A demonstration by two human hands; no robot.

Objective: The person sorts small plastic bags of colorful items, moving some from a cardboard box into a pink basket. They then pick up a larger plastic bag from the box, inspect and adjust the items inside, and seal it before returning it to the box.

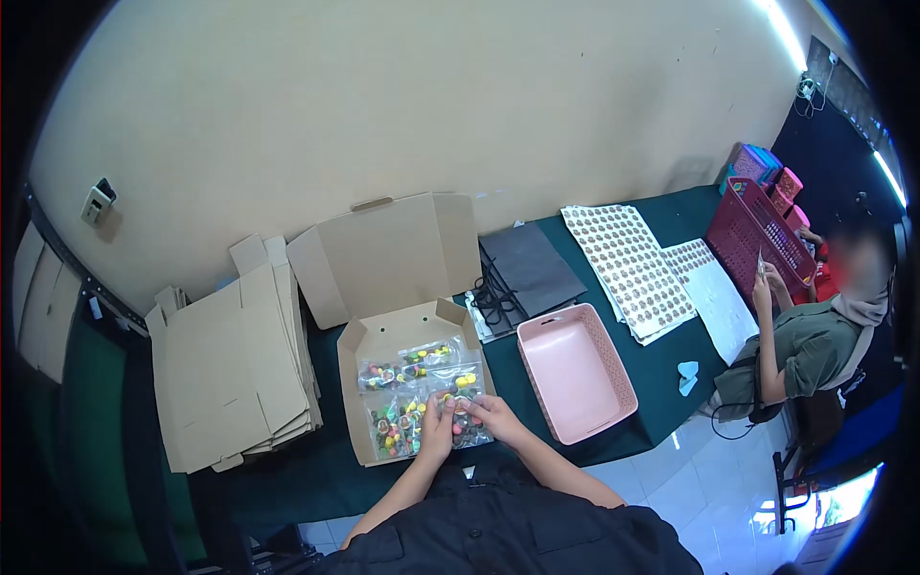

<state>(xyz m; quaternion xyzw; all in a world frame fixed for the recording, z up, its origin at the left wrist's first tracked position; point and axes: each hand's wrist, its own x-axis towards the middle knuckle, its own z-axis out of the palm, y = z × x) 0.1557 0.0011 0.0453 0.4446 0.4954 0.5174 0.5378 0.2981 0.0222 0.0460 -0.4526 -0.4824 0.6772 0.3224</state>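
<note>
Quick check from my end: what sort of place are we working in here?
Probably a small packing workroom: a stack of flat brown cardboard boxes, an open brown cardboard box holding clear bags of colourful small items, and white sticker sheets on a green-covered table.

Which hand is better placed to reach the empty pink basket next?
Probably the right hand: it rests on the packets at the open box's right side, closest to the pink basket. The left hand lies farther.

Wearing a black top, collared, with what looks like a chest pocket on each side. Short sleeves, ending above the elbows, forearms bare. Left hand (437, 428) and right hand (495, 416) both bare, no gloves; rings or a watch too small to make out.
</note>
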